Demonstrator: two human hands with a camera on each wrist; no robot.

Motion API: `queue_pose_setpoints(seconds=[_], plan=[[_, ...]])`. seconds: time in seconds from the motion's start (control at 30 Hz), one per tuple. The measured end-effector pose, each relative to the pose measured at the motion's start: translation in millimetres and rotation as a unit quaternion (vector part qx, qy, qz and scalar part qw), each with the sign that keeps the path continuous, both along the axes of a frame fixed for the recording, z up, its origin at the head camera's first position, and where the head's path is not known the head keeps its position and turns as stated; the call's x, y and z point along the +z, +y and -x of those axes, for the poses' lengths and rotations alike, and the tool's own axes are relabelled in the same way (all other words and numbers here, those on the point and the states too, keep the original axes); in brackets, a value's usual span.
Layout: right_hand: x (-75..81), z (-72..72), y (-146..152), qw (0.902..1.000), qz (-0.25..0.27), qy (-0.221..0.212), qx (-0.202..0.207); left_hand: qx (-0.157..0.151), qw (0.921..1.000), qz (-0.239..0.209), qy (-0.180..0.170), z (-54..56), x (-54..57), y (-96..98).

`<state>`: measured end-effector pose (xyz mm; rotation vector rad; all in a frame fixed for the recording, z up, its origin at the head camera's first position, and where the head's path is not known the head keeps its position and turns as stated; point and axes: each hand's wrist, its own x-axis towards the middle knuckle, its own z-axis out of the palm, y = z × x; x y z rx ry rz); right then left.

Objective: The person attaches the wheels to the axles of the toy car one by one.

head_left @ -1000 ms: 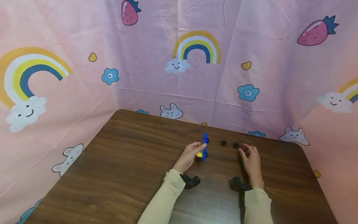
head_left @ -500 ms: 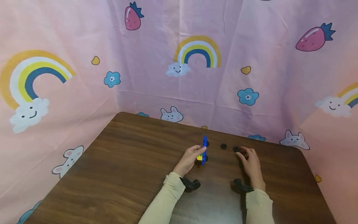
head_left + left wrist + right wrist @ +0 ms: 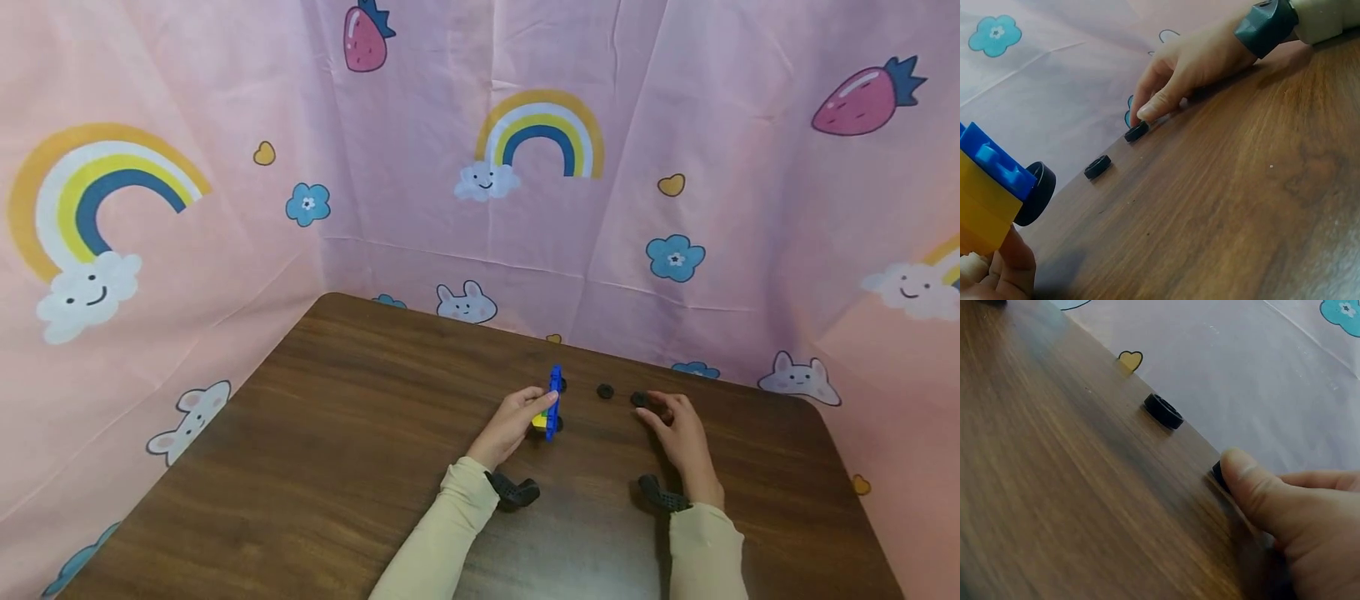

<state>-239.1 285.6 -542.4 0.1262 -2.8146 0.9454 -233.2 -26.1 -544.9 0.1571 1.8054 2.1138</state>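
Note:
My left hand grips a toy car with a blue chassis and a yellow block, tipped on its side, thumb along the chassis. Black wheels show on the car's right side, one of them a fitted wheel close up in the left wrist view. Over on the right, my right hand pinches a loose black wheel with thumb and fingertips at the tabletop. In the right wrist view the thumb hides most of that wheel. Another loose wheel lies flat between the hands.
The brown wooden table has its far edge just behind the loose wheels. A pink patterned cloth hangs around the back and sides. Black wrist straps sit at both cuffs.
My right thumb has shifted to the near side of the right-hand loose wheel, so thumb and fingers now span it. The left hand keeps its grip on the toy car. The head view shifts slightly.

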Motion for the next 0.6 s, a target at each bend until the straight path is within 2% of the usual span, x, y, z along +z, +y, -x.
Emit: queue_pose_setpoints(seconds=[0.6], plan=[[4.7,12.2,8.5,0.9992,-0.028,-0.009,0.025,0.0,0.9998,0.018,0.004,0.0,2.9,1.1]])
